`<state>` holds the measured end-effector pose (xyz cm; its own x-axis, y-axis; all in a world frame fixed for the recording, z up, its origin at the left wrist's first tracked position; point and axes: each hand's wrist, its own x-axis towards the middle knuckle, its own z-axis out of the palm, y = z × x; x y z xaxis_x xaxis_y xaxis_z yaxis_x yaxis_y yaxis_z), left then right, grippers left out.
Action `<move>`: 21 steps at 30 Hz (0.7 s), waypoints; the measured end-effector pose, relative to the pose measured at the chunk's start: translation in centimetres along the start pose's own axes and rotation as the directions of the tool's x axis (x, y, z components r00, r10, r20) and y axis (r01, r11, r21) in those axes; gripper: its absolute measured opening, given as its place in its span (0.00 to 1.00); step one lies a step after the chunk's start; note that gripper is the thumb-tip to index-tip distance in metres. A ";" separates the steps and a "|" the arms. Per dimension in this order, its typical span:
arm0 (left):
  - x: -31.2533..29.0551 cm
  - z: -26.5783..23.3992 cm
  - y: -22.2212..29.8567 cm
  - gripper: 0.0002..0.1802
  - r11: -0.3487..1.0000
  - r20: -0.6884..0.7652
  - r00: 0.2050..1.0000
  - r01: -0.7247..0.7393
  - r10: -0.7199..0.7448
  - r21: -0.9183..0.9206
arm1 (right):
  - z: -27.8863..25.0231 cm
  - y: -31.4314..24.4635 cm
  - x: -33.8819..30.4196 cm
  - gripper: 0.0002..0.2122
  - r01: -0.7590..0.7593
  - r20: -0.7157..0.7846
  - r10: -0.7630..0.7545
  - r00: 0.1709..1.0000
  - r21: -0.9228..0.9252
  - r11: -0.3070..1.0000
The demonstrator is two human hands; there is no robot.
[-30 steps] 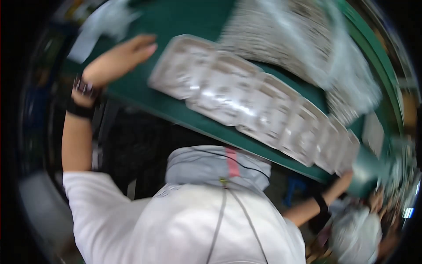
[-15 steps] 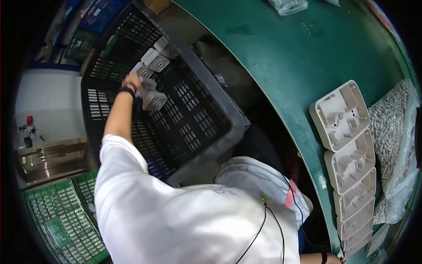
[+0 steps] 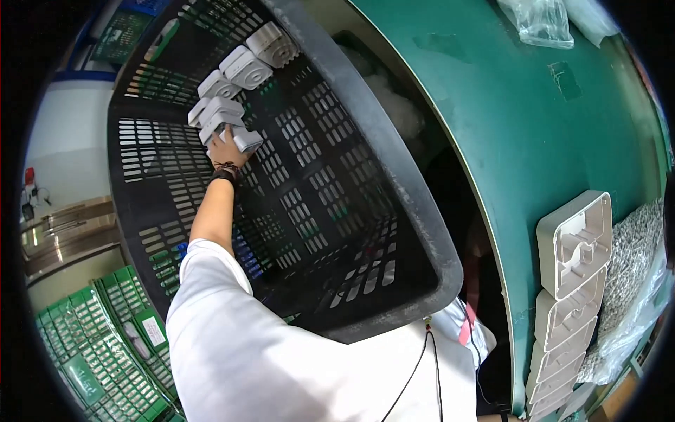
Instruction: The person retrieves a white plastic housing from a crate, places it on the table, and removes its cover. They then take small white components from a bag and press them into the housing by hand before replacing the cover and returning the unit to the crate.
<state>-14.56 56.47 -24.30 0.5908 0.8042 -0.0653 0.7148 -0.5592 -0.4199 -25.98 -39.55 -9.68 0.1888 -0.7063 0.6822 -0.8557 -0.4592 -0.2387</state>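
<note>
My left hand (image 3: 229, 150) reaches down into a large black slotted plastic crate (image 3: 397, 158). Its fingers are closed round a white plastic housing (image 3: 247, 141) at the end of a row. Behind it, more white housings (image 3: 245, 68) line the crate along its left side, some with round rings on their faces. At the lower edge of the picture my right wrist (image 3: 500, 418) just shows, close to the near end of a row of open beige plastic cases (image 3: 573, 260). The fingers of that hand are mostly cut off by the edge.
The green table (image 3: 485, 119) curves along the right side. Next to the cases lies a clear bag of small grey metal-looking parts (image 3: 628, 260). Clear plastic bags (image 3: 538, 21) lie at the far end. Green slotted crates (image 3: 84, 344) stand low on the left.
The view has shifted nearer to the black crate. My left hand now grips the nearest housing at the row's end, which sits turned differently. The right hand has slipped almost out of view.
</note>
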 end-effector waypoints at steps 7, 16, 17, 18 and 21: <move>0.6 0.7 -2.3 0.42 0.968 -0.051 0.976 -0.200 0.209 0.152 | -0.5 -0.5 0.5 0.14 -0.055 0.158 0.128 0.979 -0.403 0.913; 0.6 0.1 -0.5 0.34 0.868 -0.134 0.875 -0.480 0.465 -0.125 | 3.8 6.5 2.9 0.10 0.014 0.097 0.043 0.994 -0.517 0.856; 0.8 0.0 -0.7 0.34 0.856 -0.157 0.857 -0.508 0.491 -0.096 | 3.6 5.1 2.3 0.09 0.027 0.091 0.015 0.996 -0.445 0.895; 0.6 -1.4 0.1 0.34 0.854 -0.164 0.853 -0.512 0.495 -0.090 | 3.3 4.6 2.0 0.09 0.019 0.092 0.025 0.995 -0.446 0.895; 0.0 -7.4 2.0 0.36 0.870 -0.160 0.898 -0.438 0.411 -0.226 | 3.0 3.3 1.1 0.09 -0.492 -0.028 0.520 0.854 0.288 0.822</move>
<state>-10.41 53.84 -18.46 0.8838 0.4598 -0.0864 0.4474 -0.8846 -0.1318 -27.16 -43.52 -11.79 -0.2973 -0.8269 0.4773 -0.6574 -0.1853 -0.7304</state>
